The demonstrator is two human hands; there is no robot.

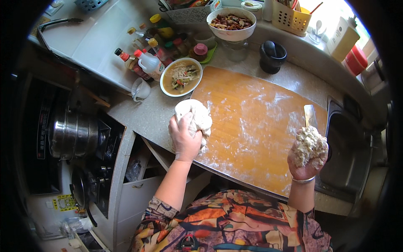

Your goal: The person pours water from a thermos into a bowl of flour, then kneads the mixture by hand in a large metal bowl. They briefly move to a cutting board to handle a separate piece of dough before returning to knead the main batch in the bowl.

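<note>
My left hand [185, 138] grips a large pale lump of dough [196, 115] at the left edge of a floured wooden board [248, 126]. The fingers and thumb press into its near side. Over the board's right end, my right hand [300, 168] is turned palm up. It bears a rough, crumbly mass of dough [310, 146]. Just beyond that mass, a flat metal blade [310, 115] shows; its lower end is hidden, and I cannot tell whether it touches my hand.
A bowl of soup with shreds [182, 77] stands by the board's far left corner, beside several sauce bottles [151, 63]. Behind are a bowl of dark red food [231, 23] and a stone mortar [273, 56]. A sink [346, 151] lies right; a steel pot [75, 134] sits left.
</note>
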